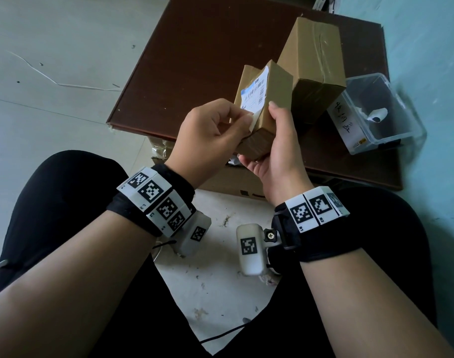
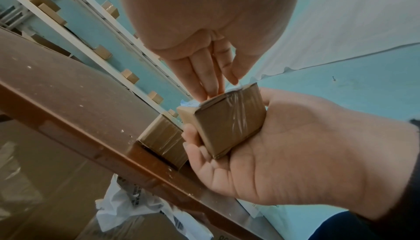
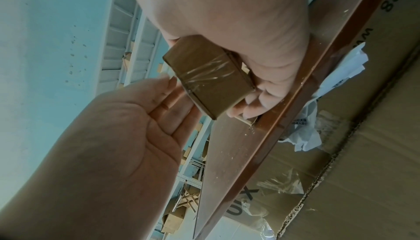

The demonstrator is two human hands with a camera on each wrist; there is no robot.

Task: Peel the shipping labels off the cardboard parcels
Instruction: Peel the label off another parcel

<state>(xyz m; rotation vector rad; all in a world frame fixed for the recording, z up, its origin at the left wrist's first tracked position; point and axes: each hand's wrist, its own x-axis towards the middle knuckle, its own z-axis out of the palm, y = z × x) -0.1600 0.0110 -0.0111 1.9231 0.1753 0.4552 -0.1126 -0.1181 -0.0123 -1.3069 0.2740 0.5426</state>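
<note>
Head view, right hand (image 1: 275,151) grip clamped round small parcel (image 1: 267,109), left hand (image 1: 210,130) grip pinching its label (image 1: 255,95) corner

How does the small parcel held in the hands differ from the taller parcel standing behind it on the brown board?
The small parcel is held off the board by the right hand; the tall parcel stands on the brown board. The small parcel is clearly smaller. It bears a white shipping label, a corner of which the left hand pinches; the tall parcel's visible faces show none. Both are taped brown cardboard.

label (image 1: 255,93) print unreadable, bin (image 1: 401,130) writing illegible
</note>
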